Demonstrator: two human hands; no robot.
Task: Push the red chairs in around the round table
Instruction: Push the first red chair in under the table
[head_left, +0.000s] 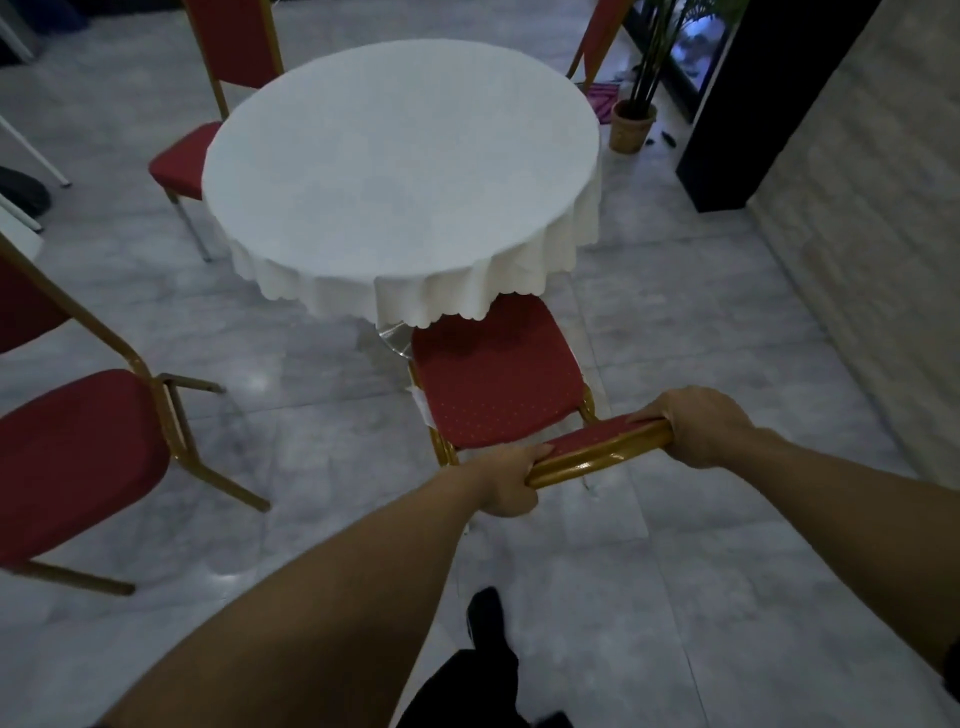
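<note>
The red chair (493, 379) stands with its seat front just under the tablecloth of the round counter (400, 171). Both arms reach forward, nearly straight; the left hand (506, 480) and right hand (696, 423) each clasp an end of its backrest top rail.

Cloth (400, 171) over the round surface: white fabric, matt, scalloped hem, soft folds at the drop. Chair (493, 384) at center: red woven upholstery with fine pale dots, matt; frame gold-painted metal, glossy, highlights on the top rail. Chair lower left (72, 457): same red fabric, gold tube legs. Floor (675, 519): grey marble-look tile, polished, light reflections. Wall (872, 208) at right: pale stone-look, rough texture. Pot (631, 127) upper right: woven basket look, matt. Column (727, 130) beside it: black, smooth.
</note>
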